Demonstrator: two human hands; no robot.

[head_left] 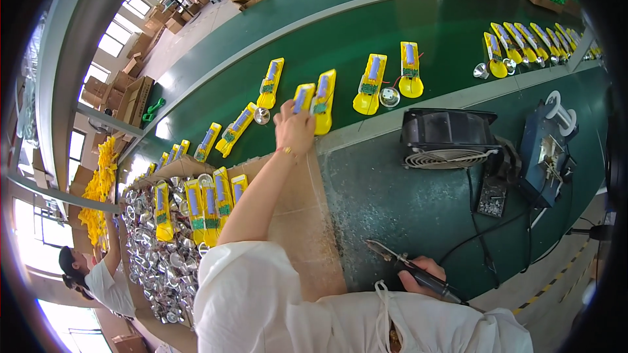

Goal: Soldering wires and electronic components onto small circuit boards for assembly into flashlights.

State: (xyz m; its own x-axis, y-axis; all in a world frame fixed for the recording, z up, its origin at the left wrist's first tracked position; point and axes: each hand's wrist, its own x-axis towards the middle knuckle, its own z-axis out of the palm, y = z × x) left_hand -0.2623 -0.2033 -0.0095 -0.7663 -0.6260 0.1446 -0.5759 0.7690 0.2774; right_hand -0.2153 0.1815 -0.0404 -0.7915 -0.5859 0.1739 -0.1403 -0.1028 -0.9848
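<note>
My left hand (294, 132) reaches out over the green conveyor belt (451, 19), its fingers closed on a yellow plastic housing (303, 95) that carries a purple battery cell. A second yellow housing (324, 103), with a cell and a small green circuit board, lies right beside these fingers; whether they also touch it I cannot tell. In my right hand (424, 276), low over the bench, is a soldering iron (428, 281) with a black handle, its tip pointing up and left. Two more housings lie farther right, with a round silver reflector (389, 97) between them.
A black fan (448, 137) stands on the bench, beside a blue solder stand (549, 147) with a wire spool. At left, a carton of silver reflectors (157, 274) has several yellow housings on top. More housings line the belt. Another person (108, 281) works at far left.
</note>
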